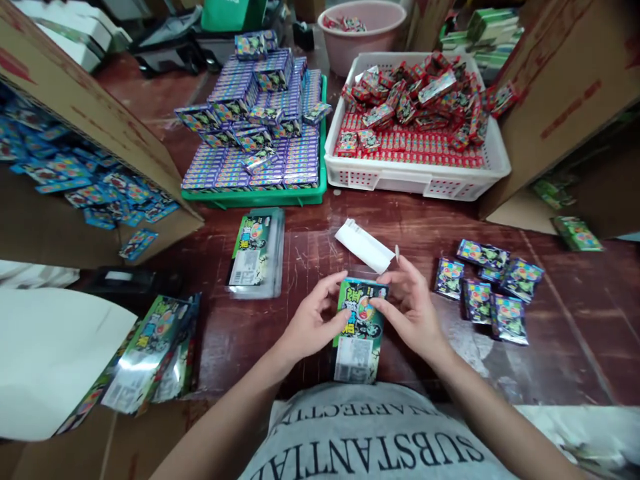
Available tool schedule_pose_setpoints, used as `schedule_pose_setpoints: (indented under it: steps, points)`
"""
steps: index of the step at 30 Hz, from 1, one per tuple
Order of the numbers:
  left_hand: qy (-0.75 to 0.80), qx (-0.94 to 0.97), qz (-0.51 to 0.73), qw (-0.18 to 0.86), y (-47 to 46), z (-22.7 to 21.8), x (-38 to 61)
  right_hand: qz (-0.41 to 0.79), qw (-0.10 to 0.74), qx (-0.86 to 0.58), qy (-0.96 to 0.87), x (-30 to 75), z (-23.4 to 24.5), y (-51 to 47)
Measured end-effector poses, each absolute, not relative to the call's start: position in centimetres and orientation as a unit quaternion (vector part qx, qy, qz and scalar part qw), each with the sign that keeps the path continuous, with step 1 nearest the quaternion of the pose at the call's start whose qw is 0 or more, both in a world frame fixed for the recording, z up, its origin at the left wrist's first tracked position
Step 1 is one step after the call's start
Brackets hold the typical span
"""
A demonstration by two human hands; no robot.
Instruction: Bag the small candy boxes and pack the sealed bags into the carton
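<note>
Between my two hands is a printed candy package [361,333], dark with green and a white barcode label, held upright close to my shirt. My left hand [317,317] grips its left edge, thumb on the front. On the upper right edge, my right hand [413,310] presses its thumb to the front while its other fingers curl behind. Just beyond the package lies a folded white paper [365,245]. To the left, a similar printed card in a clear plastic case [255,253] rests on the table. Several small purple candy packets [507,318] lie to the right.
A green tray [323,190] at the back bears stacked purple boxes [250,160]. Beside it stands a white basket [420,180] of red packs, with a pink tub [363,47] behind. Cardboard boxes [560,93] flank both sides. More printed packages [145,353] lie at the left front.
</note>
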State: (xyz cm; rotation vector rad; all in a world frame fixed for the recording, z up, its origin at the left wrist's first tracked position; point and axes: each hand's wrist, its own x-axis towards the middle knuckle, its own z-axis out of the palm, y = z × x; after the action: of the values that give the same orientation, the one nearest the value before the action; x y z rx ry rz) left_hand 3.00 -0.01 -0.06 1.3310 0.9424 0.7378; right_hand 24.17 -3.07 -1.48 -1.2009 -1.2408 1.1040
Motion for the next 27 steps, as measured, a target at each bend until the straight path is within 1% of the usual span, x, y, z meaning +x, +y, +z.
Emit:
schedule_pose_setpoints:
  steps: [3,6,9,12,15,19,24,27]
  points:
    - [0.418,0.588,0.291,0.629,0.4,0.0,2.2,0.516,0.510,-0.489,-0.484,23.5,-1.9,-3.8]
    - [0.433,0.608,0.316,0.585,1.4,0.3,1.6,0.544,0.497,-0.478,-0.478,22.9,-2.1,-3.9]
    - [0.437,0.612,0.346,0.561,2.1,0.2,1.4,0.511,0.501,-0.493,-0.495,22.4,-2.2,-3.4]
    - [0.450,0.577,0.363,0.577,2.1,-0.4,1.4,0.484,0.528,-0.499,-0.488,22.0,-2.3,-2.9]
    - [0.465,0.546,0.381,0.583,1.9,-0.8,1.4,0.474,0.519,-0.504,-0.502,21.9,-2.0,-2.6]
    - [0.450,0.585,0.340,0.583,2.0,0.2,1.4,0.459,0.507,-0.505,-0.528,22.5,-0.8,-2.3]
    - [0.472,0.592,0.305,0.577,2.6,2.2,1.8,0.497,0.482,-0.518,-0.503,22.7,1.3,-1.5]
    - [0.480,0.594,0.277,0.583,3.4,3.2,1.9,0.539,0.476,-0.529,-0.451,22.5,2.4,-0.6]
